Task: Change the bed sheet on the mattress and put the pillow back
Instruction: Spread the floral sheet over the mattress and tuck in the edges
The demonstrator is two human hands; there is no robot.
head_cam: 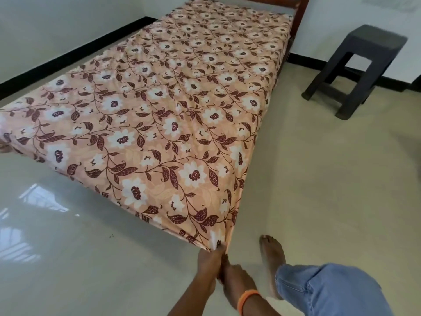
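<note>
A denim-clad knee juts in beside the right hand and left hand, both clenched together on the near corner of the floral bed sheet. They draw it taut, probably to square it before tucking. The sheet covers the whole mattress; no pillow is in sight, and a dark stool stands well apart.

Matt floral cloth bed sheet, glossy tiled floor, matt dark plastic stool, reddish wooden headboard.
</note>
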